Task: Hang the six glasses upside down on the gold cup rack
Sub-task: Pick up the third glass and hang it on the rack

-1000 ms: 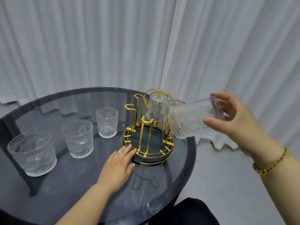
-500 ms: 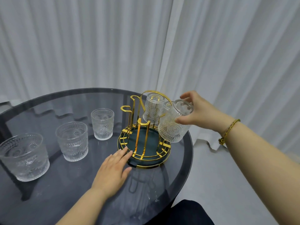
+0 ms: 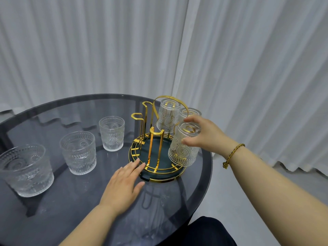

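The right hand (image 3: pixel 202 134) is clamped on an inverted clear embossed glass (image 3: pixel 183 148), seated over a prong of the gold wire cup rack (image 3: pixel 152 150). Two more inverted glasses (image 3: pixel 167 118) hang just beyond it. The left hand (image 3: pixel 124 181) lies flat, fingers spread, touching the rack's base. Three upright glasses (image 3: pixel 78 152) stand left of it on the round smoked-glass worktop (image 3: pixel 53 210).

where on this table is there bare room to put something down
Free: the far tabletop behind the three upright glasses, and the near patch between the left hand and nearest glass. Crowded: around the gold rack, where the right hand holds a glass.
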Demonstrator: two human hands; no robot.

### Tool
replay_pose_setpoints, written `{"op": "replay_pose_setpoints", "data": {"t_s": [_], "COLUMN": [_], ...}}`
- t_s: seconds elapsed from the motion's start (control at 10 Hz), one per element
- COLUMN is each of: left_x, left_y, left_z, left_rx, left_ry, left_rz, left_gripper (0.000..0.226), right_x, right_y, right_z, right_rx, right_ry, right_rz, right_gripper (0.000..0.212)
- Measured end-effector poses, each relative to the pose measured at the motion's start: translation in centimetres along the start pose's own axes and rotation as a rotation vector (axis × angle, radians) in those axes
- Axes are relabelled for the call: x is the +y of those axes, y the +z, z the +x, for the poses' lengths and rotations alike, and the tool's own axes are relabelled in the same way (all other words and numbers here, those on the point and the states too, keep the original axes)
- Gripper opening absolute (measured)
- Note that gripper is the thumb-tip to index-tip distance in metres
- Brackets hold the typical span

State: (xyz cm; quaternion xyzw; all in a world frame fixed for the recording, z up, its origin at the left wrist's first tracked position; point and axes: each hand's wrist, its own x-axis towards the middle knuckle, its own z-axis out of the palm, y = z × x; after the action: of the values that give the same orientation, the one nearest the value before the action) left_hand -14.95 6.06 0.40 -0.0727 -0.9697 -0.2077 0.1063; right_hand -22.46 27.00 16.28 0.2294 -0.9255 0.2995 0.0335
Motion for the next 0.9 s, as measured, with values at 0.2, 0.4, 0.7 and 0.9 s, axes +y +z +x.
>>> {"op": "replay_pose_setpoints", "data": {"t_s": [0.2,0.4,0.7,0.9], "left_x": [0.1,0.0,0.5,-1.3], "left_y": [0.1,0.0,-1.1,-3.9], "left_z": [0.0,-0.1,-0.9,-4.8], "left_rx": [-0.006,-0.004,-0.012,0.129], "left_ry": [-0.004,-0.011,-0.037,-0.133], "left_rz": [-0.007,0.007,-0.069,-0.086], "left_gripper": [0.053,0.054,0.054,0.038], "right_x": [0.1,0.0,-1.2,-4.4], "right_y": [0.1,0.2,0.0,2.5], "right_z": [0.0,-0.2,-1.5,-3.9], "right_rx": [-0.031,-0.028,0.196,0.517], "right_ry": [0.017,0.019,-0.02,-0.299], "right_rz": [-0.013,-0.013,-0.048,0.041], "right_gripper": [0.06,0.06,0.051,0.015]}}
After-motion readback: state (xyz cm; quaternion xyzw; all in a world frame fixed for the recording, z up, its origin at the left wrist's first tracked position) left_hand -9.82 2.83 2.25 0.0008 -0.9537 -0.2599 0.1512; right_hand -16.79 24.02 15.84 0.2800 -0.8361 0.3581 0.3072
